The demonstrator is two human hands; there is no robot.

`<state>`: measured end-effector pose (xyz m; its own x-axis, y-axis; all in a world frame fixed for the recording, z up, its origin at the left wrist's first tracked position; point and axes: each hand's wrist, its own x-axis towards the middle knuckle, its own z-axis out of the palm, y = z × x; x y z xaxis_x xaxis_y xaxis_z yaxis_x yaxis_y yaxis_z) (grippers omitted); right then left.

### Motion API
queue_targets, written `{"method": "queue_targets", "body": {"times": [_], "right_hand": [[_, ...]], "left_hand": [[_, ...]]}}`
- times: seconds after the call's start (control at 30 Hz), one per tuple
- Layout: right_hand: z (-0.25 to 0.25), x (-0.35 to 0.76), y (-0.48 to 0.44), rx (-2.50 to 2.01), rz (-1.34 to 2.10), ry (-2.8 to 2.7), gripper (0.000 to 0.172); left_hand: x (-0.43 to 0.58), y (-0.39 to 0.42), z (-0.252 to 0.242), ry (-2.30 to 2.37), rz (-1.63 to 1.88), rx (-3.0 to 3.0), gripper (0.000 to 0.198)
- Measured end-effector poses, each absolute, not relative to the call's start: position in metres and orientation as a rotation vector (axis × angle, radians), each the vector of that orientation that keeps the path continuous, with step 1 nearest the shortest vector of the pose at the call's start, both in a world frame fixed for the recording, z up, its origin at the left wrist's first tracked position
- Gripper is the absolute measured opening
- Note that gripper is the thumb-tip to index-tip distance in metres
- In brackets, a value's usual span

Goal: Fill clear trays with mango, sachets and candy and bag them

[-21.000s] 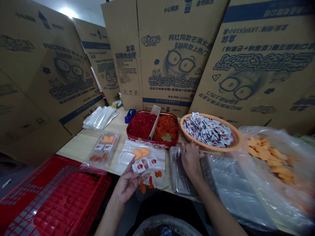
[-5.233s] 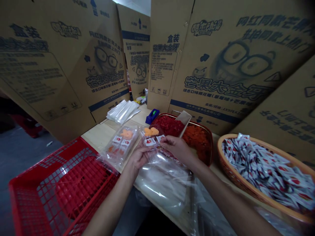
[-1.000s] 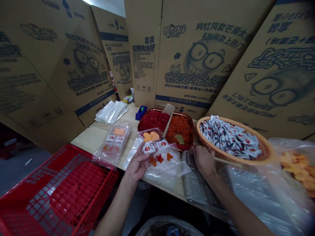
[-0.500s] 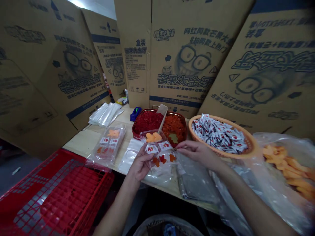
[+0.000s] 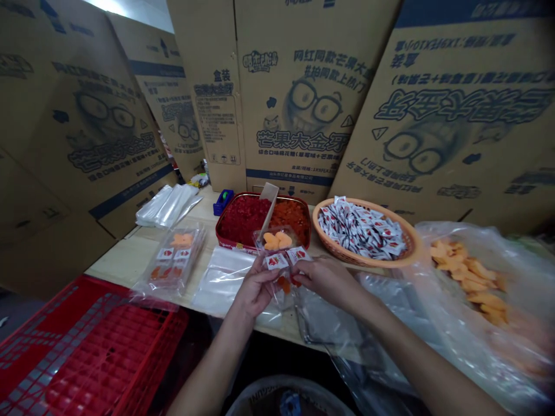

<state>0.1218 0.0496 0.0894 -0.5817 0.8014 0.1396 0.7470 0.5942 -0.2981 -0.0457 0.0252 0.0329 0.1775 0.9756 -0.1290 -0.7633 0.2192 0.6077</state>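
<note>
My left hand (image 5: 255, 289) grips a clear plastic tray (image 5: 260, 234) by its left side, tilted above the table's front edge. In the tray's far compartment lie orange candy pieces (image 5: 277, 240). Two white sachets (image 5: 276, 262) rest across its middle, and orange-red gummy pieces (image 5: 284, 283) sit in the near part. Over the tray's near right side is my right hand (image 5: 327, 280), fingers bent and pressed together at the gummy pieces. Those fingers hide what is between them and part of the near compartment.
Behind the tray stands a red-rimmed box (image 5: 225, 237) of red and orange gummies, with a divider. To its right are a basket (image 5: 323, 245) of sachets and a bag (image 5: 437, 312) of orange candies. A packed tray (image 5: 173, 257), clear bags (image 5: 167, 205) and a red crate (image 5: 108, 341) lie left.
My right hand has moved from the tray's right edge inward over the near gummy pieces. My left hand still holds the tray. The whole view has shifted slightly right.
</note>
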Motion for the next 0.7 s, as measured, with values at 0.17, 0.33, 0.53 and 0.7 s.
{"method": "queue_targets", "body": {"times": [0.17,0.33,0.53,0.7], "right_hand": [[0.088,0.141,0.049,-1.285,0.398,-2.505,0.014],[0.086,0.167,0.046,-1.267,0.947,-2.019,0.018],[0.083,0.240,0.032,-1.540,0.896,-1.350,0.032],[0.075,0.377,0.019,-1.944,0.311,-0.974,0.036]], "left_hand": [[-0.028,0.027,0.036,0.555,1.263,0.439,0.062],[-0.012,0.029,0.032,0.562,1.194,0.491,0.059],[-0.002,0.028,0.033,0.606,1.080,0.481,0.058],[0.008,0.035,0.039,0.787,1.049,0.478,0.057]]}}
